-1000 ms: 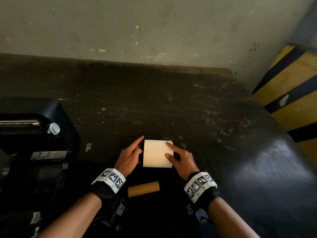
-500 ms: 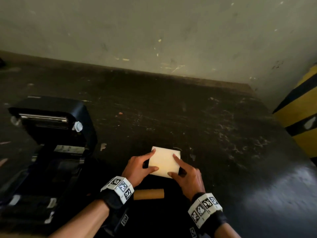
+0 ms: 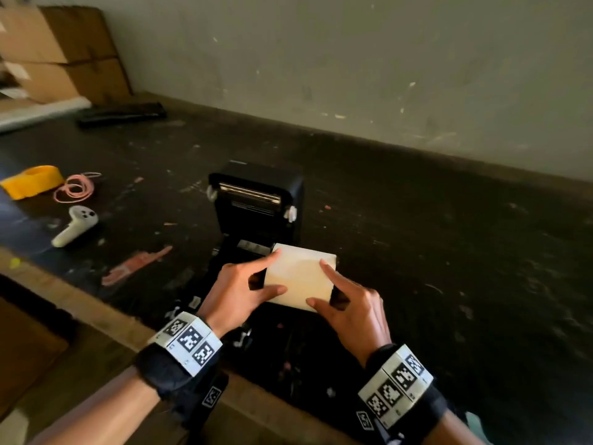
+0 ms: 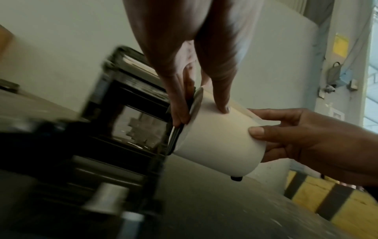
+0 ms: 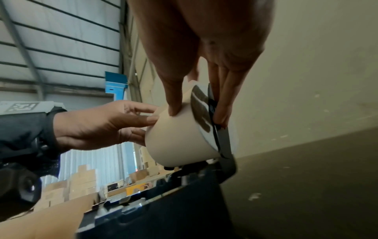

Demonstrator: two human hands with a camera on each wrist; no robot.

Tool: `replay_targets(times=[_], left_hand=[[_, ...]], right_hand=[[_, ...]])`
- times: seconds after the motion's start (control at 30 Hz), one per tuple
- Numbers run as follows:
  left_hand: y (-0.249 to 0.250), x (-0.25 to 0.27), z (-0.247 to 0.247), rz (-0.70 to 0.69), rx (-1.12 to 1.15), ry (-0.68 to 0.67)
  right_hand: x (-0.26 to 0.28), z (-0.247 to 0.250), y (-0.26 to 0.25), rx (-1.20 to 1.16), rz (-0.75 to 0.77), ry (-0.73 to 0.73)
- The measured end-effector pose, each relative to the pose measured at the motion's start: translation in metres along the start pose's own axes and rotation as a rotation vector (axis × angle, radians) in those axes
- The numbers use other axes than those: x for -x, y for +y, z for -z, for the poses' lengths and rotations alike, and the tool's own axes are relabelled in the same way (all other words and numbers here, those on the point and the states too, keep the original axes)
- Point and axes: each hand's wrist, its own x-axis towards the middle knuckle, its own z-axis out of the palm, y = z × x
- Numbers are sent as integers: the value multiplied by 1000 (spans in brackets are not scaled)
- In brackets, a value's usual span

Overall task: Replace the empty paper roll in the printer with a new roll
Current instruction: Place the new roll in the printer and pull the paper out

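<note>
Your left hand (image 3: 239,292) pinches the left end of the cream-white paper roll (image 3: 300,279): its fingers (image 4: 179,103) lie flat against the end face while the thumb presses on the curved side. Your right hand (image 3: 354,313) grips the other end the same way, index finger stretched along the top, thumb on the near side, and the remaining fingers (image 5: 222,105) against the black disc at that end. Both hands carry the roll clear of the surface, lying sideways and slightly tilted, right above the open bay of the black desktop label printer (image 3: 256,200). In the right wrist view a small gap shows between the underside of the roll and the printer body, so it is not seated yet.

The printer's lid stands raised behind the roll, with a silver bar across it and white tabs at both sides. The printer sits on the dark, scuffed table (image 3: 433,252), which has a wooden edge at your side.

Well to the left on the table lie a white handheld controller (image 3: 75,224), a coil of pink cord (image 3: 75,187) and a yellow roll of tape (image 3: 32,181). Brown cardboard boxes (image 3: 61,49) are stacked at the far left against the grey wall (image 3: 353,59). You wear black wrist straps with black-and-white square markers (image 3: 189,340).
</note>
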Motion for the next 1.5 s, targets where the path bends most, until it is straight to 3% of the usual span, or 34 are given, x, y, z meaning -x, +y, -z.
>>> replay_targets(times=[0.13,0.37,0.6,0.8,0.97,1.23,1.4,1.5], left_hand=[[-30,-1,52,-17,8,12],[-92,-33,103,-24,40,-71],[-113,-49,111,-18,53,-246],[-117,-49,104,-61,-78,-247],[-122,-49,106,-59,22,-217],[-117,-50,99,-51,-107,-244],[-123,-50,104,-134,-256,-319],[-126,-46,106,-233,-317,-298]], right_hand=[[-21,-45,-40,-26,13,-7],[-51,-105,-81,-33,-134,8],[-49,-132,-84,14,-285,27],[-37,-146,-80,-17,-344,52],[-46,-137,-85,70,-318,49],[-48,-137,-76,74,-341,69],[-32,-147,-71,103,-294,94],[-29,-150,-69,176,-232,119]])
